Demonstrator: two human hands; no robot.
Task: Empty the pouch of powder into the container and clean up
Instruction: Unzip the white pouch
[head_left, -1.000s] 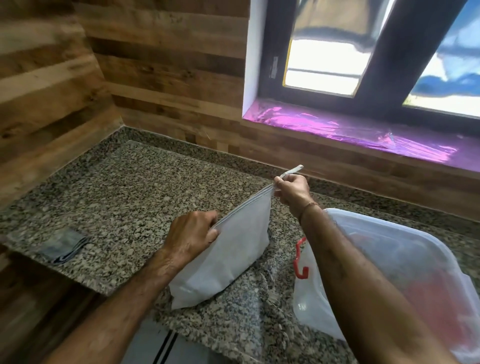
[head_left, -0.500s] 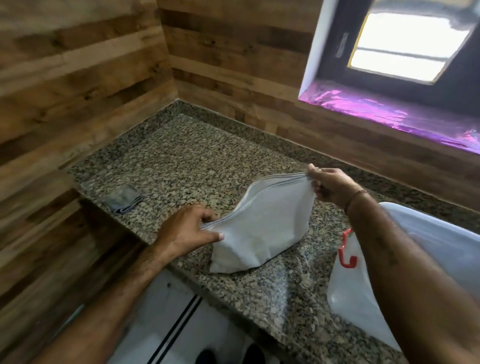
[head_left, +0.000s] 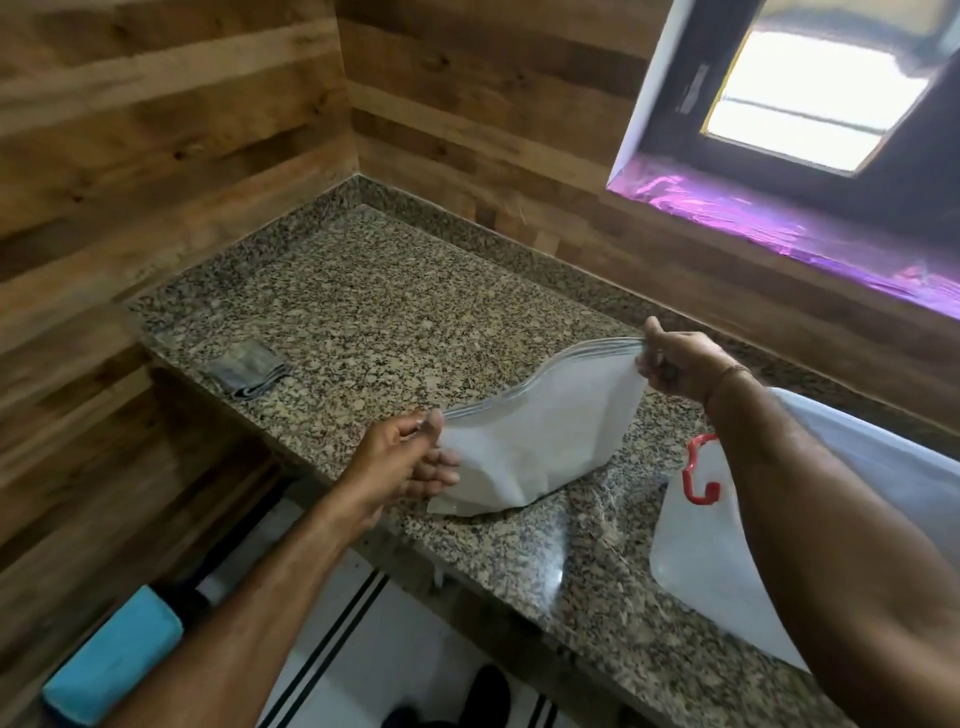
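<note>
A white translucent zip pouch (head_left: 540, 441) stands on the granite counter (head_left: 395, 312), its bottom resting near the front edge. My left hand (head_left: 405, 462) pinches the pouch's left top corner. My right hand (head_left: 680, 364) pinches the right end of the zip strip, held higher. The top edge bows between the two hands. A clear plastic container (head_left: 711, 551) with a white lid and a red latch (head_left: 698, 470) sits at the right, partly hidden by my right forearm. The powder inside the pouch is not discernible.
A folded grey cloth (head_left: 247, 370) lies at the counter's left edge. Wood-panelled walls close the corner at left and back. A window sill with purple foil (head_left: 779, 228) runs at the upper right. A blue object (head_left: 111, 660) sits low at the left, below the counter.
The view has swung left and down. My right hand has drawn the zip end further right and up, and the pouch's top edge now bows. My left hand's grip has moved to the left corner.
</note>
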